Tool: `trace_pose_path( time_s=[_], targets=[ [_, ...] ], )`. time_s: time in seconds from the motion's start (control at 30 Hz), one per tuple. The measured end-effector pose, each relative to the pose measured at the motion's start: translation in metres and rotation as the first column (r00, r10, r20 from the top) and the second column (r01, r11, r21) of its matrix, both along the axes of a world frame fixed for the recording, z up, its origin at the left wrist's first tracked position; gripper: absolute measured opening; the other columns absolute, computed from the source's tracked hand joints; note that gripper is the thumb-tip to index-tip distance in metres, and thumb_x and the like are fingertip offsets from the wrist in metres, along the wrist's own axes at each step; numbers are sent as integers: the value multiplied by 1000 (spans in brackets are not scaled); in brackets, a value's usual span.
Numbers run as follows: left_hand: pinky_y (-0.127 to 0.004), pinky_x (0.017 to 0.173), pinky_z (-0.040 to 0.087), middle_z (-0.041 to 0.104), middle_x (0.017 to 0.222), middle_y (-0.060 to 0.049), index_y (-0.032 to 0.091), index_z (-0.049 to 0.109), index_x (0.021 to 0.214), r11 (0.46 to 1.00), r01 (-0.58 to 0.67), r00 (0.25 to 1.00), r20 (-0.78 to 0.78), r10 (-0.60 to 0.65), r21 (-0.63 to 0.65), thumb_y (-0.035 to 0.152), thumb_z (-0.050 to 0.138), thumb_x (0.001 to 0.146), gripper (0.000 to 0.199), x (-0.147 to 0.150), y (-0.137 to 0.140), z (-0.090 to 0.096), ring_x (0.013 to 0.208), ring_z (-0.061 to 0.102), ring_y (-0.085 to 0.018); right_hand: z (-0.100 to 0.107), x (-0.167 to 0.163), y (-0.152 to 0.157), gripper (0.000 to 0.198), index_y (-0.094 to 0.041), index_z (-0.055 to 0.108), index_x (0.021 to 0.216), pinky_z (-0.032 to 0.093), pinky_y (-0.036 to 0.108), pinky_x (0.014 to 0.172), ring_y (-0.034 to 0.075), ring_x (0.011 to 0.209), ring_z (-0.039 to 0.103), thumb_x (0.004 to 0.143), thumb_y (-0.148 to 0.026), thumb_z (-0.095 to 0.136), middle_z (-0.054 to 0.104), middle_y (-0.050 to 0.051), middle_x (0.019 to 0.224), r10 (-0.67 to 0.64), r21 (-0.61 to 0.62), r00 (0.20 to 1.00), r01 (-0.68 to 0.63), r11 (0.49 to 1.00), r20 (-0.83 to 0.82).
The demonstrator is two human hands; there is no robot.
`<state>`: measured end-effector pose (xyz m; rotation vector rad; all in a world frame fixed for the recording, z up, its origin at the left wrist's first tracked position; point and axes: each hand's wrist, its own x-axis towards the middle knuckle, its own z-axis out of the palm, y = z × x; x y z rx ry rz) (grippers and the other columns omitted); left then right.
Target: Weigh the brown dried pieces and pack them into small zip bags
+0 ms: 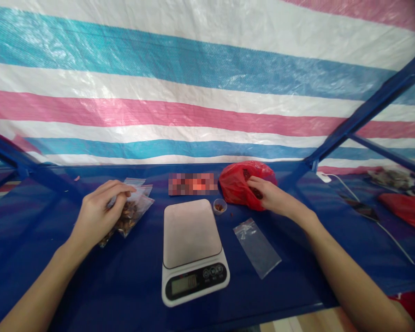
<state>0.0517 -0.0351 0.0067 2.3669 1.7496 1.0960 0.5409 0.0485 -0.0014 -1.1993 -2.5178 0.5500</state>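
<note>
On the left, my left hand (105, 205) bends over several clear zip bags (129, 212) filled with brown dried pieces. Its thumb and forefinger are drawn together; whatever they grip is hidden. My right hand (269, 193) reaches into the mouth of a red plastic bag (233, 184). Those fingers are held together at dark reddish pieces inside, their tips out of sight. Between the hands lies a white kitchen scale (192, 235), its plate bare and its display seemingly reading 0.0. A small clear cup (220, 207) with brown bits stands beside it. A flat, empty zip bag (257, 249) lies right of the scale.
Behind the scale is a blurred reddish packet (192, 184). Blue metal posts (366, 106) flank the blue tabletop (124, 286), with a striped plastic sheet (193, 110) behind. Another red bag (406, 210) and a white cable (390, 235) lie at the right.
</note>
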Motion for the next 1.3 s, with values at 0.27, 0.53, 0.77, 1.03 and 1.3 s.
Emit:
trace_pose_path(
  time_s=[0.27,0.53,0.77,1.03,1.3],
  targets=[
    [-27,88,51,75,96,-6,15,74,95,998,33,998,-49,-30,58,21,46,101,29,-2,3,-2,91,71,-18,-2,2,1,48,-15,73,110,57,35,94,29,109,73,76,6,45,73,17,117,-19,211,997,2,977,79],
    [-30,85,52,75,95,-5,18,73,94,995,57,997,-48,-53,81,22,47,101,28,0,4,-2,89,72,-19,9,4,0,35,-18,77,115,61,39,91,27,101,75,99,-8,48,76,14,113,-119,441,989,147,886,-90],
    [-30,86,52,75,93,-5,18,73,92,992,78,996,-58,-73,102,22,47,100,27,3,5,-1,88,72,-19,34,-51,-36,26,-23,79,113,60,36,93,23,101,74,104,-14,56,77,9,109,3,413,934,155,898,-357],
    [-32,89,53,76,95,-4,21,72,92,997,50,998,-31,-48,59,27,47,98,26,1,4,0,90,73,-20,15,-89,-57,34,-20,75,114,56,28,83,18,95,69,101,-2,49,70,9,112,184,183,967,-151,971,-175],
    [-35,92,55,78,94,-6,19,74,91,999,41,999,-22,-41,16,29,48,97,28,4,3,3,92,74,-23,14,-85,-58,31,-25,74,118,58,32,88,20,100,69,105,-11,50,69,8,119,178,144,971,-155,977,-163]
  ],
)
